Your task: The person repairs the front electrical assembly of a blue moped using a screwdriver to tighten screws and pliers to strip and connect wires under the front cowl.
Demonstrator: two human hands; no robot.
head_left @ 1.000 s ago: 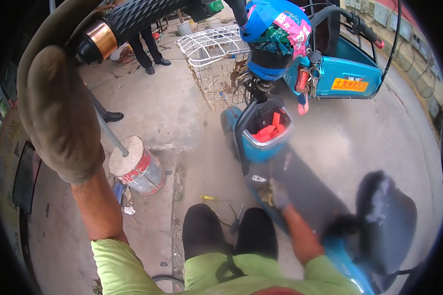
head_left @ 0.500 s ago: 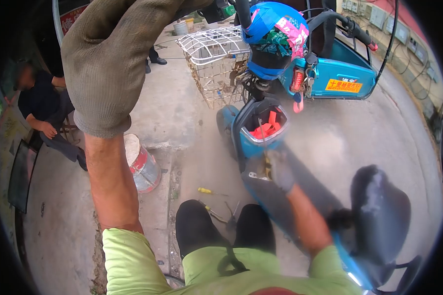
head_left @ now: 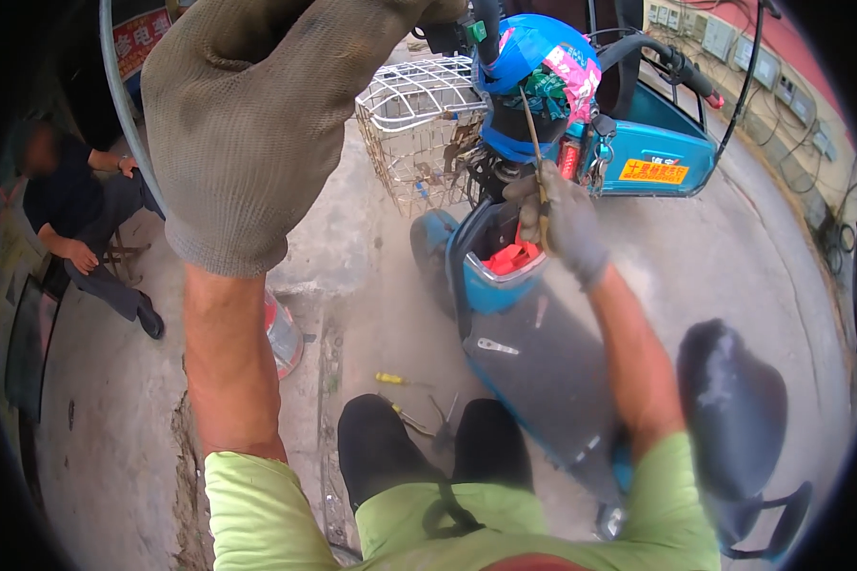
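Observation:
My left hand [head_left: 248,133], in a brown knit glove, is raised large at the upper left. Its fingers reach to the left end of an electric tricycle's handlebar [head_left: 487,29] and close around the grip, their tips partly cut off by the top edge. In my gloved right hand [head_left: 567,224] is a screwdriver [head_left: 531,124], its yellowish handle in the fist and its shaft pointing up before the taped blue, pink and green front cover [head_left: 552,71]. Below this hand is the tricycle's open front compartment [head_left: 505,271], with red material inside.
A wire basket [head_left: 419,95] and a teal cargo box [head_left: 676,157] stand ahead. A yellow screwdriver [head_left: 388,378] and other tools lie by my knees. The dark seat [head_left: 733,409] is at right, a paint bucket [head_left: 284,338] at left, and a person [head_left: 76,209] sits far left.
My right hand has lifted the screwdriver from the metal plate on the footboard up toward the front cover. My left hand has shifted slightly right and down in view.

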